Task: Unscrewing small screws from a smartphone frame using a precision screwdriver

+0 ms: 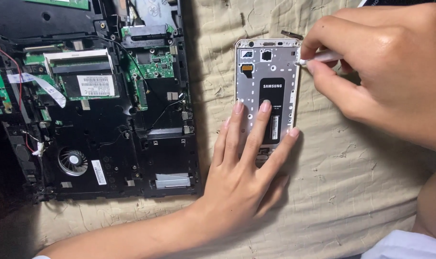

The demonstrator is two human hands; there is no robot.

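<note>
One opened phone (267, 91) lies face down near top middle of tan cloth (352, 192). Left hand (247, 177) flat, three fingertips pressing phone. Right hand (381, 67) pinches one white tool (323, 57), tip touching phone's right edge. One open laptop (93, 96) along cloth's left edge.

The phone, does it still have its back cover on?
No, the phone lies open, its inner frame and black battery showing under the left hand.

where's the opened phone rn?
Head view, right of centre: the opened phone lies on the beige cloth beside the opened laptop, left hand pressing it, right hand holding a white tool at its upper right edge.
</note>
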